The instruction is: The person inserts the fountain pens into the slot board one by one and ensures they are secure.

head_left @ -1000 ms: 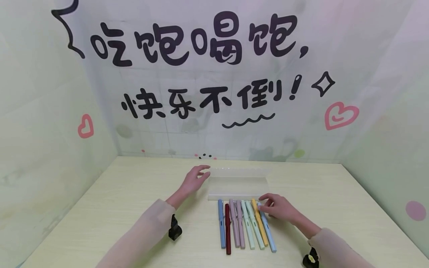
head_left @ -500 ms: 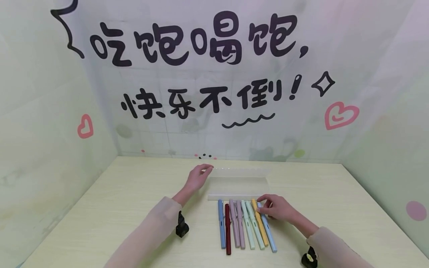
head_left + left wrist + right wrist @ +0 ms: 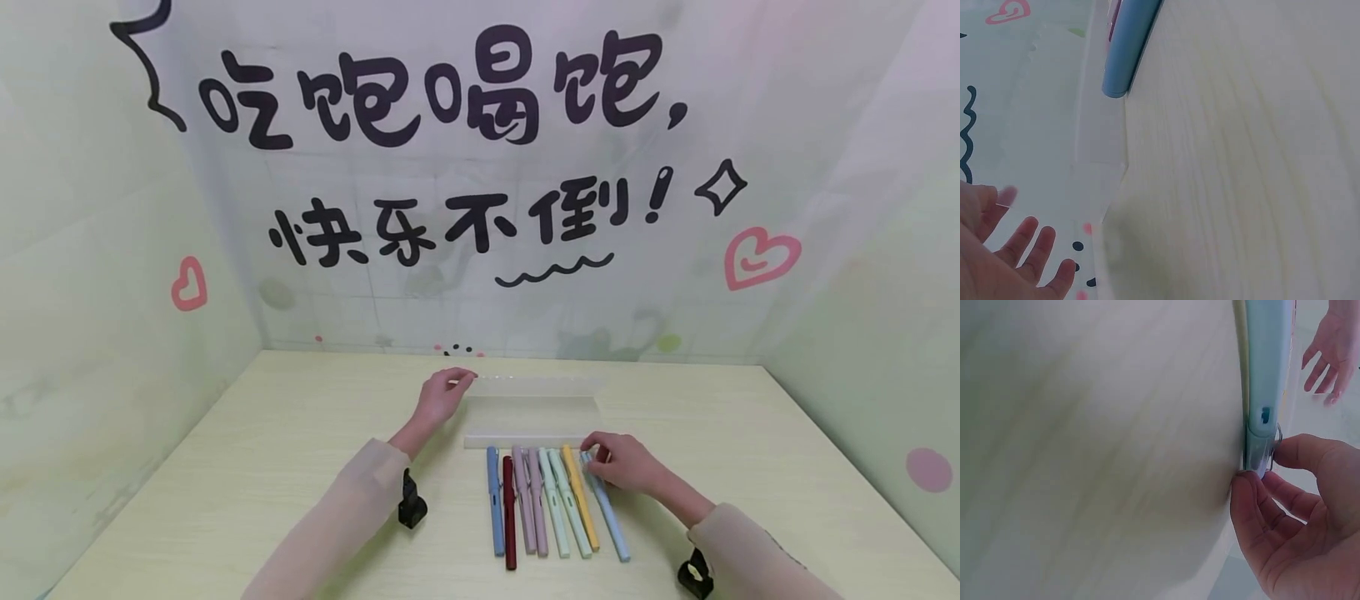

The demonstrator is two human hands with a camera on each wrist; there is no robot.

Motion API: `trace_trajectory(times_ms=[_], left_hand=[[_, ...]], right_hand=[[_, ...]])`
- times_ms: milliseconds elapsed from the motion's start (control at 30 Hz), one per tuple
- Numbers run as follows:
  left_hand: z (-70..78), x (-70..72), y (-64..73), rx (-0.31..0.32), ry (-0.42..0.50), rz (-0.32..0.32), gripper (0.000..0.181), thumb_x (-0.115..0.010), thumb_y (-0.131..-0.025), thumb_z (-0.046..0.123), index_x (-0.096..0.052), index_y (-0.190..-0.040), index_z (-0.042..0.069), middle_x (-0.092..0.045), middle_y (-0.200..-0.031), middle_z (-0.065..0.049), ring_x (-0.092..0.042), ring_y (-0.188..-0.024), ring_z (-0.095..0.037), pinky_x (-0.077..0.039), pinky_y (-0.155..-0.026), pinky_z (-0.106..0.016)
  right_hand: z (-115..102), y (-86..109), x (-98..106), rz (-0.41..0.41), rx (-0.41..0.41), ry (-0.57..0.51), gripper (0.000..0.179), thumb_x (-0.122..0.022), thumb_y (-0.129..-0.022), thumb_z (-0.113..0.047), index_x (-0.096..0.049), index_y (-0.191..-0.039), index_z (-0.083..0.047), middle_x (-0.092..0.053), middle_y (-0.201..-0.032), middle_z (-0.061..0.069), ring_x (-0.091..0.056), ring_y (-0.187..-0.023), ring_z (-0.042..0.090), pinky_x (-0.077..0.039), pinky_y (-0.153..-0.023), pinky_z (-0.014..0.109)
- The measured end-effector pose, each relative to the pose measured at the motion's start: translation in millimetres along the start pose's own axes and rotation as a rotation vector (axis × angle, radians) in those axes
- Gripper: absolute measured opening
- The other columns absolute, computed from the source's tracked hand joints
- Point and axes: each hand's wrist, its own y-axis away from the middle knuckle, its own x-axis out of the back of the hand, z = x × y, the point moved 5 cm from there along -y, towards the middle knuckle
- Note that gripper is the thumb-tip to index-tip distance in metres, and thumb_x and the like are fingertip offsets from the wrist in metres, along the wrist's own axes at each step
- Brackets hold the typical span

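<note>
My right hand (image 3: pixel 626 461) pinches the cap end of a light blue pen (image 3: pixel 609 508) between thumb and fingertips; the right wrist view shows the same light blue pen (image 3: pixel 1267 369) with its metal clip by the fingertip. My left hand (image 3: pixel 441 396) pinches the left corner of the raised lid of a clear plastic case (image 3: pixel 532 417). In the left wrist view its other fingers (image 3: pixel 1030 247) spread loosely. Left of the held pen lie a yellow pen (image 3: pixel 581 500), two pale green pens, two purple pens, a dark red pen (image 3: pixel 510 517) and a blue pen (image 3: pixel 495 504), roughly side by side.
The case lies behind the pens on a light wooden table (image 3: pixel 300 467), near the printed cloth backdrop (image 3: pixel 420 317). Cloth walls stand at both sides. A black wrist camera (image 3: pixel 412 500) sits under the left sleeve, another (image 3: pixel 696 575) under the right.
The right hand has shifted slightly right, swinging the light blue pen away from the yellow one. The left hand has moved in to the lid's corner and taken hold of it.
</note>
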Motion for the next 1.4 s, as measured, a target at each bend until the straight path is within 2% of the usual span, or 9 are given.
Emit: trace_trajectory(times_ms=[300, 467, 600, 700, 900, 1033, 1233, 1400], left_hand=[[-2.1, 0.5, -3.1, 0.018, 0.008, 0.007, 0.022, -0.051, -0.09, 0.02, -0.063, -0.102, 0.005, -0.06, -0.104, -0.012, -0.056, -0.095, -0.028, -0.047, -0.077, -0.036], [-2.8, 0.2, -3.6, 0.011, 0.012, 0.011, 0.022, -0.052, -0.09, 0.019, -0.063, -0.101, 0.003, -0.06, -0.103, -0.012, -0.056, -0.096, -0.028, -0.046, -0.078, -0.036], [-3.3, -0.2, -3.5, -0.001, 0.017, 0.01, 0.023, -0.052, -0.09, 0.019, -0.063, -0.101, 0.002, -0.06, -0.102, -0.013, -0.055, -0.096, -0.028, -0.046, -0.079, -0.036], [-3.6, 0.0, -3.9, 0.0, 0.023, 0.01, 0.023, -0.052, -0.09, 0.019, -0.063, -0.101, 0.002, -0.06, -0.101, -0.012, -0.055, -0.096, -0.027, -0.046, -0.079, -0.036], [-4.3, 0.1, -4.6, -0.008, 0.016, 0.011, 0.023, -0.052, -0.09, 0.02, -0.063, -0.101, 0.002, -0.061, -0.1, -0.012, -0.056, -0.095, -0.027, -0.046, -0.078, -0.035], [-4.8, 0.1, -4.8, 0.0, 0.018, 0.012, 0.023, -0.053, -0.089, 0.02, -0.063, -0.101, 0.003, -0.061, -0.101, -0.011, -0.055, -0.096, -0.027, -0.046, -0.079, -0.036], [-4.7, 0.2, -4.7, 0.002, 0.019, 0.012, 0.023, -0.053, -0.089, 0.02, -0.063, -0.101, 0.003, -0.061, -0.1, -0.011, -0.055, -0.096, -0.027, -0.046, -0.078, -0.036], [-3.8, 0.4, -4.1, -0.004, 0.017, 0.013, 0.023, -0.053, -0.089, 0.02, -0.063, -0.101, 0.003, -0.061, -0.1, -0.011, -0.055, -0.096, -0.027, -0.047, -0.077, -0.035]], right_hand=[[-0.7, -1.3, 0.6, 0.034, -0.012, 0.06, 0.014, -0.064, -0.076, -0.008, -0.056, -0.087, -0.007, -0.047, -0.063, -0.005, -0.042, -0.053, 0.008, -0.037, -0.047, 0.023], [0.1, -0.4, 1.2, 0.054, -0.028, 0.037, 0.013, -0.062, -0.075, -0.006, -0.056, -0.086, -0.007, -0.048, -0.063, -0.004, -0.044, -0.052, 0.009, -0.038, -0.047, 0.024], [4.0, 1.9, 2.4, 0.053, -0.044, -0.052, 0.012, -0.058, -0.077, -0.004, -0.056, -0.089, -0.005, -0.05, -0.065, -0.002, -0.047, -0.05, 0.01, -0.041, -0.046, 0.024], [7.9, 4.1, 4.6, 0.052, -0.065, -0.182, 0.016, -0.056, -0.078, -0.003, -0.055, -0.094, -0.002, -0.052, -0.067, 0.002, -0.05, -0.051, 0.014, -0.044, -0.047, 0.027], [18.5, 5.2, 12.2, 0.075, -0.12, -0.382, 0.023, -0.054, -0.083, -0.004, -0.054, -0.105, 0.003, -0.053, -0.074, 0.006, -0.054, -0.06, 0.019, -0.05, -0.054, 0.031], [21.1, 4.3, 20.2, 0.111, -0.107, -0.485, 0.028, -0.054, -0.086, -0.005, -0.05, -0.111, 0.007, -0.052, -0.08, 0.011, -0.055, -0.069, 0.021, -0.051, -0.06, 0.032], [20.7, 1.7, 30.1, 0.162, -0.085, -0.586, 0.036, -0.055, -0.086, -0.006, -0.044, -0.116, 0.01, -0.051, -0.091, 0.016, -0.056, -0.075, 0.021, -0.051, -0.065, 0.032], [20.6, -0.8, 37.2, 0.207, -0.062, -0.619, 0.036, -0.054, -0.086, -0.002, -0.043, -0.118, 0.011, -0.051, -0.094, 0.019, -0.057, -0.077, 0.021, -0.051, -0.066, 0.032]])
